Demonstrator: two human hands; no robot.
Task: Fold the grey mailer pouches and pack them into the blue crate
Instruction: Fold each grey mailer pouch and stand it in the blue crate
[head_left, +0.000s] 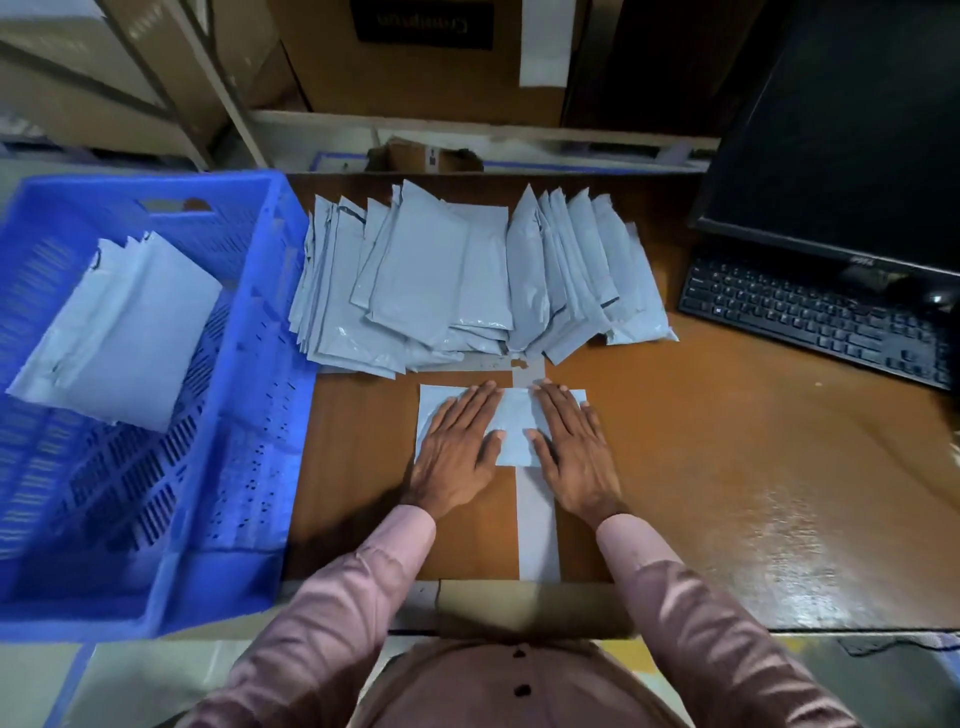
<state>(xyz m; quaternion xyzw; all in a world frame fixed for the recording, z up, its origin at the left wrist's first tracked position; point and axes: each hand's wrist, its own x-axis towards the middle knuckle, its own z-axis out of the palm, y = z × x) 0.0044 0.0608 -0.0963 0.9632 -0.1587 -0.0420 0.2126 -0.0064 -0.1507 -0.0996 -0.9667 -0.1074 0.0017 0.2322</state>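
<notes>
Head camera looks down on my left hand (457, 441) and right hand (569, 441) — both flat, fingers straight, pressing a small grey plastic mailer pouch (511, 423) onto the brown wooden worktop (701, 441) near its front edge. More grey pouches (467, 280) fan along the back edge; folded ones (124, 327) lie in the blue slatted plastic crate (249, 467) at the left edge.

A single wide-angle camera worn on the head looks forward and steeply down over the surface (675, 467), close enough that the wearer's own sleeves and shirt front fill the lower frame (straight edges bow toward the corners); shelving with cartons rises at the top.
</notes>
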